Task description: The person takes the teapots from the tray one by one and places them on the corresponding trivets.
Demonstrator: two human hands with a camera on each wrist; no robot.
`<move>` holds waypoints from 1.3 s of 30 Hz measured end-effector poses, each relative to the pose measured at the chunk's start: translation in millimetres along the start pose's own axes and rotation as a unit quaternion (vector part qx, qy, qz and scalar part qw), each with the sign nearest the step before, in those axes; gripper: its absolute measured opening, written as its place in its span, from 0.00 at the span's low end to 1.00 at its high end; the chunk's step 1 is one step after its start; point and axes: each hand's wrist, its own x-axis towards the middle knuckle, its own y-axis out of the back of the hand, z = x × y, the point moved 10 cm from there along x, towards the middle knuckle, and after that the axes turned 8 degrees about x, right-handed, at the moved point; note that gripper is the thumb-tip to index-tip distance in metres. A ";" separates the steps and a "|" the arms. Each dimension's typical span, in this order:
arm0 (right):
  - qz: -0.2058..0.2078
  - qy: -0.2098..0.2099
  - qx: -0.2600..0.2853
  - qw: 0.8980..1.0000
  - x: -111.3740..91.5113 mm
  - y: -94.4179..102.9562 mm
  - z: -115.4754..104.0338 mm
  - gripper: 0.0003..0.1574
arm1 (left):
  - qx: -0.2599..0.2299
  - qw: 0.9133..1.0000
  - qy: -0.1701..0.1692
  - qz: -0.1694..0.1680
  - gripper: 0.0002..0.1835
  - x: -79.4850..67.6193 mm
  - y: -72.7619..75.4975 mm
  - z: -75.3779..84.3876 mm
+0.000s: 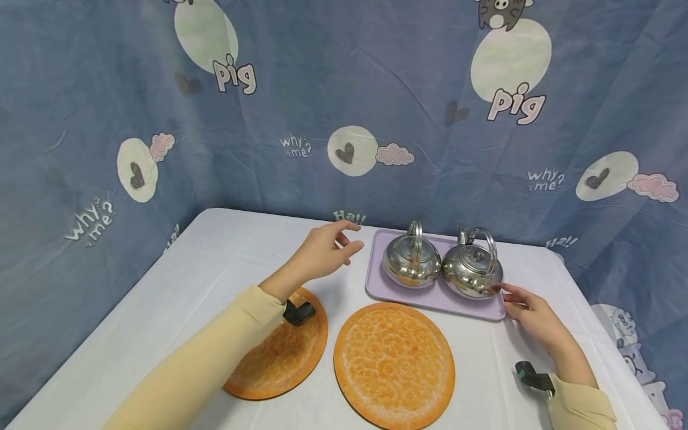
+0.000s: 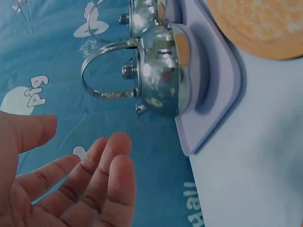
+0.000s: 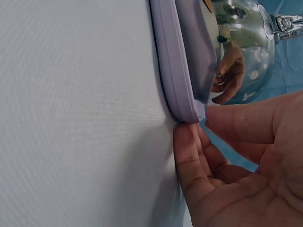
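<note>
Two shiny metal kettles, a left kettle [image 1: 411, 261] and a right kettle [image 1: 472, 272], stand side by side on a lilac tray [image 1: 430, 303]. Their arched handles are raised. My right hand [image 1: 532, 316] is at the tray's right end. In the right wrist view its thumb and fingers [image 3: 187, 146] pinch the tray's corner [image 3: 182, 106]. My left hand [image 1: 325, 251] hovers left of the tray, apart from it, fingers loosely bent and holding nothing. The left wrist view shows the left palm [image 2: 71, 194] empty, with a kettle [image 2: 161, 71] beyond it.
Two round orange mats lie in front: a left mat [image 1: 279, 358], partly beneath my left forearm, and a right mat [image 1: 395, 364] before the tray. A white cloth [image 1: 215, 263] covers the table. A blue printed curtain [image 1: 301, 77] hangs behind it.
</note>
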 end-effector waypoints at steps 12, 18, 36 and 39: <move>-0.001 0.009 0.009 1.000 1.1 -0.6 7.5 0.36 | -0.052 0.998 0.003 -0.024 0.22 19.6 -19.4 15.3; -0.002 0.007 0.017 1.000 1.2 -1.1 8.7 0.36 | -0.059 0.998 0.000 -0.029 0.22 27.4 -24.7 21.0; -0.006 0.003 0.061 0.998 0.6 -4.5 14.3 0.37 | -0.109 0.993 0.002 -0.043 0.22 51.0 -46.1 42.1; -0.007 0.003 0.067 0.998 0.9 -4.7 15.2 0.37 | -0.116 0.992 0.005 -0.046 0.22 54.2 -49.5 44.0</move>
